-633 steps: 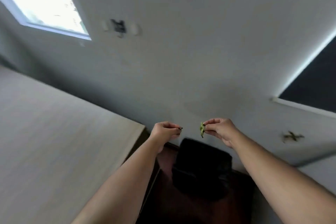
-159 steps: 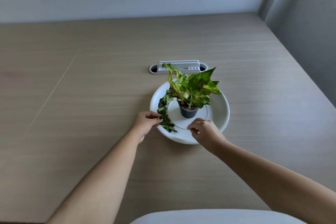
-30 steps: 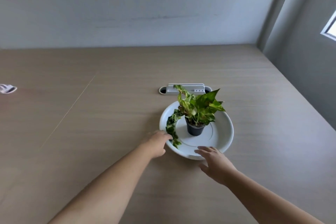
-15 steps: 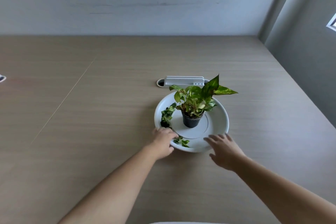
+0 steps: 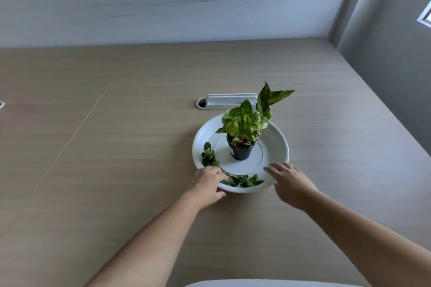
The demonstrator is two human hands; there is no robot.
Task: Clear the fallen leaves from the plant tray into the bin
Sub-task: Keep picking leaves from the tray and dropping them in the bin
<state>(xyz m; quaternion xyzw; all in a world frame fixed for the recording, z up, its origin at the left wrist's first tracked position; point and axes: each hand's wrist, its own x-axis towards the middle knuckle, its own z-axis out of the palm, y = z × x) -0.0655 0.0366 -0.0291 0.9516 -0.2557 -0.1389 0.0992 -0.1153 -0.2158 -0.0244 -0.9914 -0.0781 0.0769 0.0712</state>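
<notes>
A round white plant tray (image 5: 279, 137) lies on the wooden table, with a small black pot (image 5: 241, 152) of green and yellow leaves standing in its middle. Dark fallen leaves (image 5: 242, 180) lie along the tray's near inner edge, and a few more fallen leaves (image 5: 208, 155) sit at its left side. My left hand (image 5: 208, 182) holds the near-left rim, fingers over the edge and thumb below it. My right hand (image 5: 290, 180) is open and blurred, its fingers spread at the near-right rim. No bin is in view.
A white cable box with a round hole (image 5: 229, 100) sits in the table just behind the tray. A small white object (image 5: 1, 104) shows at the far left edge. A grey wall (image 5: 384, 53) borders the table on the right. A white rounded surface (image 5: 256, 283) is at the bottom.
The tray has turned: the fallen leaves swung from its left side round to the near edge, and the plant's tall leaf now points right. My right hand shifted right along the rim.
</notes>
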